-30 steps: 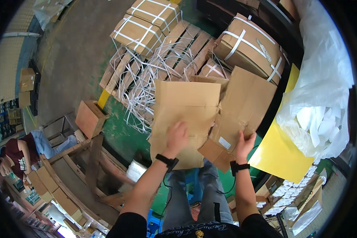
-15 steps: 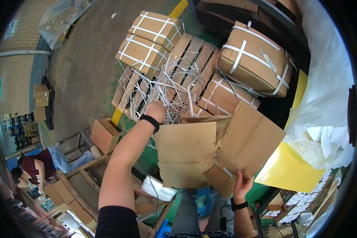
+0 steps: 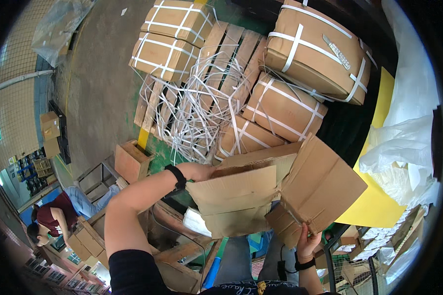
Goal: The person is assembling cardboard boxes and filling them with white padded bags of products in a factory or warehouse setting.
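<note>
A flattened brown corrugated cardboard box [image 3: 275,194], matte and creased with its flaps folded out at angles, was held up between the person's two hands above their knees. The left hand [image 3: 198,171], with a black band at the wrist, lay at the upper left edge of the cardboard, its grip closed around the top of a flap so that the fingers were mostly hidden behind the board. The right hand [image 3: 307,242], also wearing a dark wristband, was under the lower right corner of the cardboard, fingers pinched on the bottom edge of the large right-hand panel. The box thus sat between the two hands, with the left one above and to the left of it and the right one below it. Just beyond the cardboard lay a loose tangle of white plastic strapping [image 3: 199,105], thin flat ribbons looped and kinked over a slatted wooden pallet [image 3: 221,44]. On that pallet rested several bulging brown bundles [image 3: 285,108] bound crosswise with white straps, rounded at their corners. To the right, a smooth yellow sheet [image 3: 376,196] lay beside crumpled translucent white plastic bags [image 3: 403,147]. A small open cardboard carton [image 3: 130,161] stood on the floor to the left, well apart from another person [image 3: 51,219] in a dark red top crouching at the lower left.
</note>
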A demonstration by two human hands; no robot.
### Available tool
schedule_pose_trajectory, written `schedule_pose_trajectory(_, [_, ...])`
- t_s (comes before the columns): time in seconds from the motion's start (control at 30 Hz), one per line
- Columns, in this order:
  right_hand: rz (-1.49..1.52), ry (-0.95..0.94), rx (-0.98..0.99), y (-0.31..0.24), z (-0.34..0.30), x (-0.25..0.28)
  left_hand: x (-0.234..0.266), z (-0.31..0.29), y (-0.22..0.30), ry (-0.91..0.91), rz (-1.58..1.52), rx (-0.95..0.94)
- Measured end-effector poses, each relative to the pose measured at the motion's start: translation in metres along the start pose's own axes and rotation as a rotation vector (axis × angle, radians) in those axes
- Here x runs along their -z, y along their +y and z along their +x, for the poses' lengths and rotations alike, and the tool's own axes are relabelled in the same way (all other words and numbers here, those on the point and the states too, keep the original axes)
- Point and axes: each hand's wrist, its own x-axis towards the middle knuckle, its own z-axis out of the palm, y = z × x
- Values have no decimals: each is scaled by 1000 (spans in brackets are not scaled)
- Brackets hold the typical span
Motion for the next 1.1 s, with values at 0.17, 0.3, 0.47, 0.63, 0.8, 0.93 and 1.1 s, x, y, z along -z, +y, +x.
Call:
schedule_pose_trajectory(0.17, [-91, -68, 124, 18, -1, 2, 15, -15, 14, 31, 410, 99])
schedule_pose_trajectory(0.3, [-79, -97, 41, 12, 16, -11, 51, -18, -29, 412, 49, 136])
schedule_pose_trajectory(0.47, [-66, -153, 139, 19, 70, -64, 56, -2, -86, 1029, -297, 391])
schedule_pose_trajectory(0.63, [184, -8, 29, -2, 128, -142, 23, -16, -152, 1774, -941, 480])
schedule_pose_trajectory(0.8, [-188, -5, -128, 96, 194, -169, -99, 15, -105, 1171, -1333, 29])
schedule_pose_trajectory(0.93, [-480, -101, -428, 73, 202, -195, -160, 24, -95, 935, -1266, 197])
schedule_pose_trajectory(1.1, [-504, -120, -314, 67, 194, -186, -159, 41, -103, 1186, -1214, 216])
